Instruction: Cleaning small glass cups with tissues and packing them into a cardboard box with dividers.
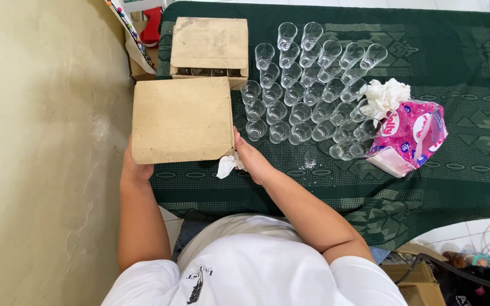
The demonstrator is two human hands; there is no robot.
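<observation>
A closed brown cardboard box [181,119] lies at the left edge of a table under a dark green patterned cloth [460,73]. My left hand [134,168] grips the box's near left corner. My right hand [250,158] presses against its near right corner, with a crumpled white tissue [227,165] tucked under the fingers. Beyond it stands a second cardboard box [210,45], its flap partly open over dark contents. Several small clear glasses [307,90] stand upright in rows to the right of the boxes.
A pink and white tissue pack [409,139] lies right of the glasses, with a wad of white tissue [385,95] at its top. A beige floor [46,141] runs along the left. A plastic bottle [483,262] and a carton [421,283] sit at lower right.
</observation>
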